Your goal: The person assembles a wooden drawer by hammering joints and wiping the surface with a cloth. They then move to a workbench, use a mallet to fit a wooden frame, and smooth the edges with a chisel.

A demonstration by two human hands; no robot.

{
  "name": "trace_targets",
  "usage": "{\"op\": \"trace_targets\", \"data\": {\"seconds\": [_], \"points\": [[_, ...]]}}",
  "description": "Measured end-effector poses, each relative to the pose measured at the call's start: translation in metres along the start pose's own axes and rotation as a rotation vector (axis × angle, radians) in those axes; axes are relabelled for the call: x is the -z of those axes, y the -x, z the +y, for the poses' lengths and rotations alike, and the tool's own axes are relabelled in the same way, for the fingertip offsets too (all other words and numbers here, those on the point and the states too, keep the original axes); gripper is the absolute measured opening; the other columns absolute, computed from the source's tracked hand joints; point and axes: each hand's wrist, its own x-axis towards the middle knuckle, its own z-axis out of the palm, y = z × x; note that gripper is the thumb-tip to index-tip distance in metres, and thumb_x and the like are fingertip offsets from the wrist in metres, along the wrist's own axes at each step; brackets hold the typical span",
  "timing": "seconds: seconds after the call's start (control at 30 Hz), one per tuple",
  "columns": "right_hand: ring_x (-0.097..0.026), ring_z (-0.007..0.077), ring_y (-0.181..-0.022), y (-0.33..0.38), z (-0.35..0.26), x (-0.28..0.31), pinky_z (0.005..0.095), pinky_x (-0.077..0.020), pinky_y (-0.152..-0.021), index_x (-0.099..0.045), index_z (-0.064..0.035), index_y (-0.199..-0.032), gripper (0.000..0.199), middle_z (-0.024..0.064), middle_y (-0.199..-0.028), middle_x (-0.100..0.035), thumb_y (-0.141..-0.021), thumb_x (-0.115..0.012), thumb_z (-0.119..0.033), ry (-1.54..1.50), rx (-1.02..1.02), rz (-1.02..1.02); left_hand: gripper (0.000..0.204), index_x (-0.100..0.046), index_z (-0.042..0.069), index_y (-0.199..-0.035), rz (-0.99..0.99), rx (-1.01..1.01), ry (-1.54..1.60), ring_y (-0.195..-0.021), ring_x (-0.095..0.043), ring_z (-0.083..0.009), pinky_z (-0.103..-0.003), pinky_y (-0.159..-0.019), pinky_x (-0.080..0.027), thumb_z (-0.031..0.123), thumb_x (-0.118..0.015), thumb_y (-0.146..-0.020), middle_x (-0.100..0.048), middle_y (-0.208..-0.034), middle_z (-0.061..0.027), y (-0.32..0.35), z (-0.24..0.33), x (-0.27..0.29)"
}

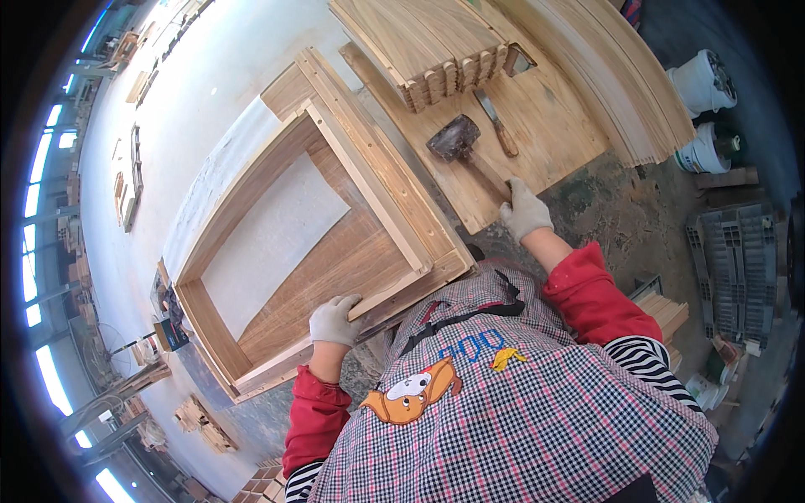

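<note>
My right hand (527, 211), in a white work glove, is closed round the handle end of a mallet (485, 173). The mallet's dark, worn head lies over a plywood board, beside a chisel-like tool (501, 128) with a flat blade and wooden handle. My left hand (334, 322), gloved too, grips the near rail of a box-like wooden frame (369, 191). Its thumb and fingers lie along the rail's top edge; the underside of the grip is hidden. Inside the frame, a pale sheet (281, 239) covers part of the brown wood-grain bottom.
On the plywood board (553, 142) stands a bundle of slotted wooden slats (419, 46). Long wooden strips (608, 71) are stacked to its right. White buckets (703, 82) and a grey plastic pallet (734, 268) stand farther right. Timber pieces (204, 422) lie on the floor at left.
</note>
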Motion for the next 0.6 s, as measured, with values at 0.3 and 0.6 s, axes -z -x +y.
{"op": "trace_targets", "data": {"seconds": [0.3,0.6], "points": [[-0.056,0.0166,-0.062,-0.011,-0.088,0.072,0.0297,-0.0455,-0.054,-0.038,-0.0057,-0.134,0.051,0.0074,-0.078,-0.056,-0.091,-0.055,-0.026,-0.947,0.2,-0.407,0.032,-0.067,0.016,-0.101,-0.063,0.003,0.042,-0.087,-0.064,-0.0297,-0.04,-0.076,-0.051,0.028,-0.071,-0.071,-0.067,-0.095,-0.0074,-0.006,0.011,0.012],[-0.046,0.0124,-0.044,-0.092,-0.218,-0.001,0.0282,-0.0378,-0.037,-0.042,-0.0079,-0.132,0.045,0.0024,-0.066,-0.05,-0.094,-0.055,-0.028,-1.024,-0.089,-0.568,0.032,-0.067,0.016,-0.101,-0.063,-0.004,0.001,-0.087,-0.065,-0.0295,-0.04,-0.076,-0.052,0.027,-0.069,-0.071,-0.067,-0.096,-0.0077,-0.011,0.009,0.01]]}}
